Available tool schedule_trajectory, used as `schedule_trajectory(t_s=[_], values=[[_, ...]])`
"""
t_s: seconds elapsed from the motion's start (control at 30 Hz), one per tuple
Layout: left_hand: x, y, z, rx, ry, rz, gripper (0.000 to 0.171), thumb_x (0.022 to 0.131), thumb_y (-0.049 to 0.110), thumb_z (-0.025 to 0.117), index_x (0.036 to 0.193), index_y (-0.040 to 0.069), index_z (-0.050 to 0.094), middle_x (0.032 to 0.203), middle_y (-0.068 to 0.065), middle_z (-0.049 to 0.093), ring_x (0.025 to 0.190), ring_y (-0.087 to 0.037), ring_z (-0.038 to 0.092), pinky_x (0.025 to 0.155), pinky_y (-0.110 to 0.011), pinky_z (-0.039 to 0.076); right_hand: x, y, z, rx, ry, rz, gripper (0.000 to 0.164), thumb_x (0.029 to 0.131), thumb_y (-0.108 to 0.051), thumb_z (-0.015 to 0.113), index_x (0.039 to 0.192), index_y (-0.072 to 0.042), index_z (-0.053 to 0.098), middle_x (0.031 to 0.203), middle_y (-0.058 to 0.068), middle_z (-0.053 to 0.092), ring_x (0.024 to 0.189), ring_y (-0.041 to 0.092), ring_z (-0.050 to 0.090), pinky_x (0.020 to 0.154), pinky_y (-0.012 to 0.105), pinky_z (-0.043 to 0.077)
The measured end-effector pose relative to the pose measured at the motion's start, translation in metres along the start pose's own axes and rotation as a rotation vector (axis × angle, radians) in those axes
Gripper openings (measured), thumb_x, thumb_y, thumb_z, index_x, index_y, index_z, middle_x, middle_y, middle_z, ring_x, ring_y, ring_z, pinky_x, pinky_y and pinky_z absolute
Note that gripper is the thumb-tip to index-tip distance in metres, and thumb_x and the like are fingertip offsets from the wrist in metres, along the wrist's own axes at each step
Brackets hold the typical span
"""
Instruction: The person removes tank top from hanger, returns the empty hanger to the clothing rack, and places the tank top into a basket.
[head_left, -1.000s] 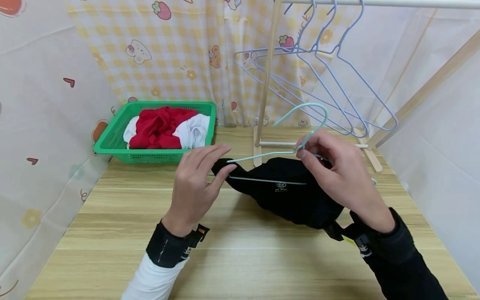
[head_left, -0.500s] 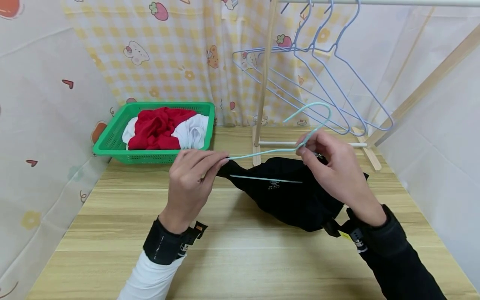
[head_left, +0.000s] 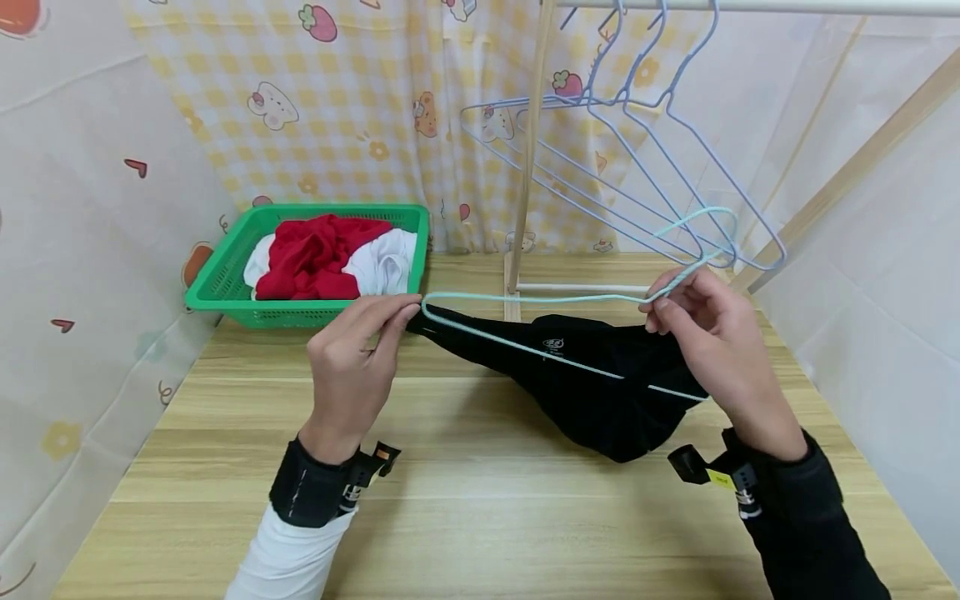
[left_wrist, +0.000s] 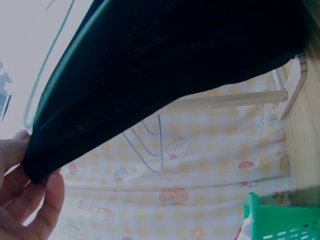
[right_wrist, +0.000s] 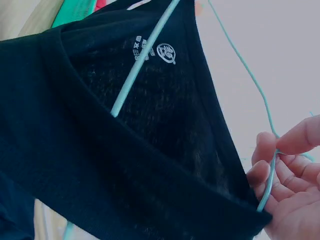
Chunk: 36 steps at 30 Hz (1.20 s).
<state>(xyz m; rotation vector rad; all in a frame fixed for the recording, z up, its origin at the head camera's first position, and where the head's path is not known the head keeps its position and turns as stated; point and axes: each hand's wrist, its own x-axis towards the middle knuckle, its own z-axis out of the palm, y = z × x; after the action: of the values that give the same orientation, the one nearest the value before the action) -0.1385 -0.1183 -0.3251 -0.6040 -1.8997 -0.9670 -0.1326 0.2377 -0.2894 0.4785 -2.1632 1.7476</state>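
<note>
A mint-green wire hanger point(head_left: 525, 297) is held over the table, its hook pointing up and to the right. My right hand point(head_left: 716, 354) pinches it at the neck, just below the hook. A black shirt point(head_left: 592, 417) with a small white print inside its neck hangs beneath. My left hand point(head_left: 348, 367) pinches the shirt's left end between thumb and fingers, as the left wrist view shows. The hanger's left corner lies bare right beside those fingertips. Its lower bar point(right_wrist: 140, 65) crosses the neck opening and passes behind the shirt's neckband. The hanger's right corner is hidden.
A green basket point(head_left: 322, 312) holding red cloth point(head_left: 322, 258) and white cloth point(head_left: 386, 262) stands at the back left. At the back right is a wooden rack point(head_left: 528, 167) with several blue hangers point(head_left: 645, 142) on its white rail. A patterned curtain point(head_left: 360, 100) hangs behind.
The hanger has shifted right with my right hand, and its left corner has come out from the black cloth. My left hand has moved slightly left, its fingers closing on the shirt's end.
</note>
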Motion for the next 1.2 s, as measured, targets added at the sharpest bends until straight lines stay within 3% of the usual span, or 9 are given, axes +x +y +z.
schedule_trajectory(t_s=[0.13, 0.27, 0.4, 0.53, 0.9, 1.13, 1.2], values=[[-0.003, -0.003, 0.002, 0.0, 0.001, -0.03, 0.016, 0.092, -0.005, 0.08, 0.107, -0.004, 0.083, 0.097, -0.019, 0.081, 0.089, -0.034, 0.079, 0.1, -0.006, 0.05, 0.0, 0.005, 0.0, 0.197, 0.046, 0.017, 0.011, 0.107, 0.006, 0.056, 0.108, 0.003, 0.067, 0.096, 0.007, 0.073, 0.078, 0.015, 0.067, 0.073, 0.021, 0.058], [-0.008, -0.005, 0.007, 0.009, -0.03, -0.036, 0.015, 0.092, -0.004, 0.081, 0.107, -0.003, 0.083, 0.097, -0.017, 0.081, 0.085, -0.03, 0.078, 0.095, -0.006, 0.051, 0.002, 0.004, 0.005, 0.244, 0.074, -0.004, 0.012, 0.107, 0.007, 0.055, 0.108, 0.004, 0.067, 0.096, 0.008, 0.073, 0.078, 0.016, 0.067, 0.073, 0.022, 0.058], [-0.014, -0.004, 0.015, 0.025, -0.085, -0.007, 0.015, 0.092, -0.003, 0.081, 0.107, -0.003, 0.083, 0.098, -0.015, 0.081, 0.088, -0.026, 0.079, 0.089, -0.023, 0.063, 0.006, -0.001, 0.014, 0.276, 0.077, -0.032, 0.015, 0.106, 0.01, 0.054, 0.107, 0.003, 0.067, 0.095, 0.008, 0.073, 0.077, 0.016, 0.067, 0.073, 0.023, 0.058], [-0.02, 0.0, 0.023, 0.019, -0.136, 0.018, 0.014, 0.093, -0.003, 0.08, 0.108, -0.002, 0.082, 0.099, -0.015, 0.081, 0.091, -0.026, 0.079, 0.083, -0.04, 0.066, 0.01, -0.005, 0.023, 0.313, 0.066, -0.051, 0.019, 0.105, 0.012, 0.053, 0.107, 0.002, 0.068, 0.095, 0.007, 0.073, 0.077, 0.015, 0.067, 0.074, 0.023, 0.058], [-0.039, 0.0, 0.044, 0.058, -0.285, 0.042, 0.009, 0.095, 0.004, 0.081, 0.104, 0.0, 0.082, 0.096, -0.011, 0.08, 0.091, -0.024, 0.079, 0.081, -0.037, 0.066, 0.019, -0.019, 0.034, 0.419, 0.036, -0.119, 0.018, 0.105, 0.011, 0.052, 0.11, 0.002, 0.067, 0.097, 0.01, 0.072, 0.08, 0.018, 0.067, 0.077, 0.024, 0.059], [-0.051, -0.001, 0.053, 0.113, -0.394, 0.043, 0.009, 0.097, 0.008, 0.081, 0.105, 0.004, 0.082, 0.097, -0.007, 0.079, 0.091, -0.022, 0.077, 0.082, -0.035, 0.065, 0.026, -0.032, 0.037, 0.462, 0.077, -0.167, 0.022, 0.103, 0.015, 0.051, 0.109, 0.003, 0.068, 0.095, 0.01, 0.074, 0.08, 0.018, 0.068, 0.076, 0.023, 0.06], [-0.053, 0.0, 0.054, 0.131, -0.429, 0.028, 0.011, 0.098, 0.01, 0.08, 0.108, 0.005, 0.082, 0.1, -0.006, 0.079, 0.094, -0.021, 0.077, 0.083, -0.035, 0.065, 0.029, -0.035, 0.033, 0.495, 0.084, -0.212, 0.018, 0.102, 0.016, 0.053, 0.109, 0.008, 0.068, 0.095, 0.013, 0.074, 0.081, 0.02, 0.069, 0.076, 0.025, 0.06]])
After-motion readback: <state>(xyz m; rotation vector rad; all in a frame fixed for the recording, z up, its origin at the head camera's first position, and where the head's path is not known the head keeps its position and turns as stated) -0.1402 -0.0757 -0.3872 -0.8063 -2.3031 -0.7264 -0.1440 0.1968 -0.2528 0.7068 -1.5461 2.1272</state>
